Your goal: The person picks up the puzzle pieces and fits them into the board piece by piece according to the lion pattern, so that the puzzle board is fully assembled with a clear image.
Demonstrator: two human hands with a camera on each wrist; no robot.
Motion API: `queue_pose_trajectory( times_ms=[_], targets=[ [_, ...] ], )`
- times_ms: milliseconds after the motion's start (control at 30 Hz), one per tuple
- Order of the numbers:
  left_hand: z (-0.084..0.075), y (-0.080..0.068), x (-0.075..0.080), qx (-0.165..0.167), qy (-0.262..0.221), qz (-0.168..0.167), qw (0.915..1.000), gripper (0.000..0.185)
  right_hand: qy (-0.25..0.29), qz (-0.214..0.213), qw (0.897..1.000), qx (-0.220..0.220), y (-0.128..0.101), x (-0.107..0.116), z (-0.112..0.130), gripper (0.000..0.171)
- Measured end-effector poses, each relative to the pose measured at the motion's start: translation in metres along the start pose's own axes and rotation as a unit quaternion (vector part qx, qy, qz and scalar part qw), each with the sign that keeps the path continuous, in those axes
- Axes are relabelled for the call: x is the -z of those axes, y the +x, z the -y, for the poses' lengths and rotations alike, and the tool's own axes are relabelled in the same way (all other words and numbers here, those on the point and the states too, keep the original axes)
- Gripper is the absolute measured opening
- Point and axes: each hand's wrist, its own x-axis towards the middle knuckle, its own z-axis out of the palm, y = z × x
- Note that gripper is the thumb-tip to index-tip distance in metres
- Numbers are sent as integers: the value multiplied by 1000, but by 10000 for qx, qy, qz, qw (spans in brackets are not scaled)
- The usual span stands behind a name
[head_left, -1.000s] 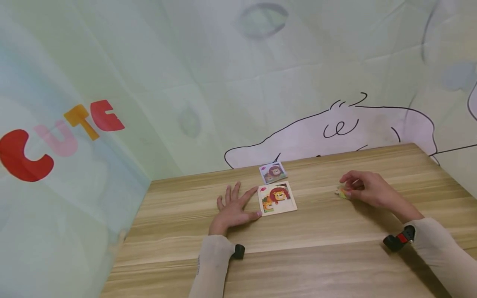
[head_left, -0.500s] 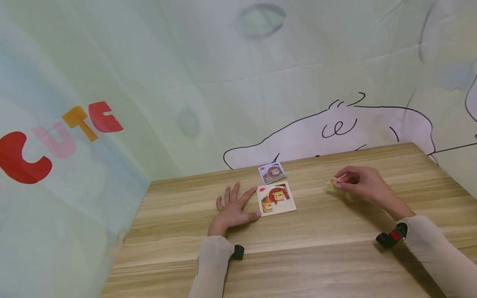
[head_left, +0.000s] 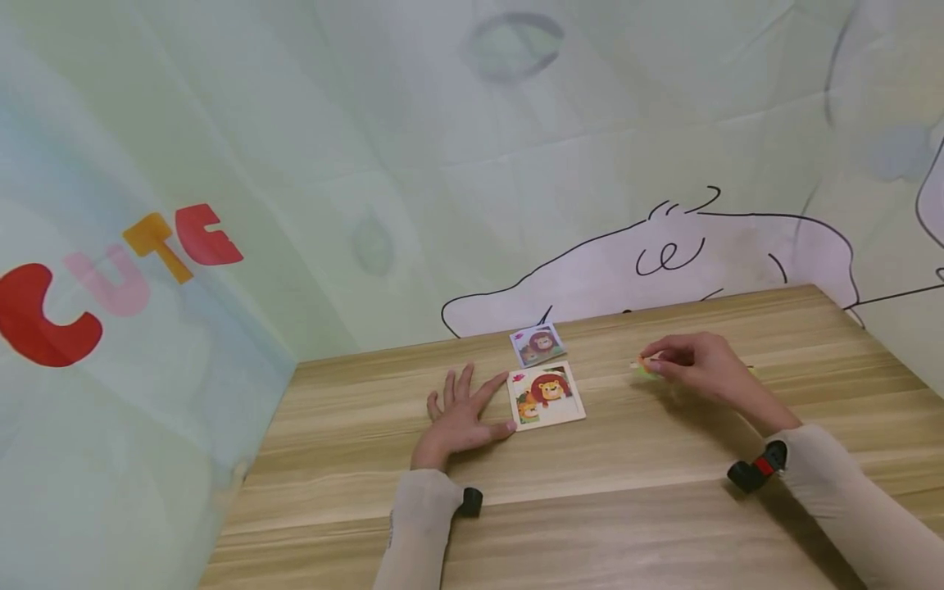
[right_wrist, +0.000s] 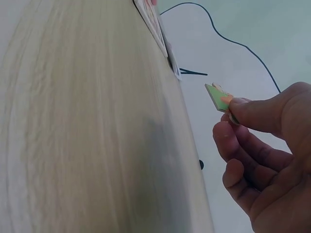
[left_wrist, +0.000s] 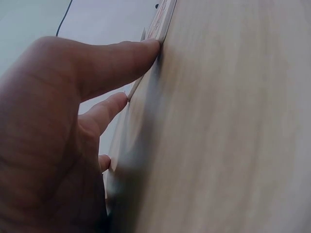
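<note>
Lion puzzle (head_left: pixel 558 411), one loose piece (right_wrist: pixel 216 98) in the air
Piece's held right of the puzzle, clamped between thumb and fingers of the right hand (head_left: pixel 701 365); puzzle's left side is touched by the left hand (head_left: pixel 459 422), fingers spread apart.

Piece (right_wrist: pixel 216 97) green and orange; board (head_left: pixel 562 408) cream-edged; table (head_left: pixel 590 524) tan, wood-grained.

On my head feed I see a pale green printed fabric backdrop (head_left: pixel 413 123) across twelve o'clock. Chunky red, pink and orange letters (head_left: pixel 124 303) spell CUTE on it at nine. Near three, I make out a white, black-outlined cartoon figure (head_left: pixel 612 283) above a brown wood-grain tabletop (head_left: pixel 590 500) spanning six.
</note>
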Motion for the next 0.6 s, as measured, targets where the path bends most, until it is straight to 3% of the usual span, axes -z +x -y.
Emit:
queue_pose_trajectory(
  times_ms=[600],
  targets=[
    [2, 0, -1, -37, -44, -27, 10000, 83, 294, 200, 9994, -18, 17, -27, 29, 15]
  ],
)
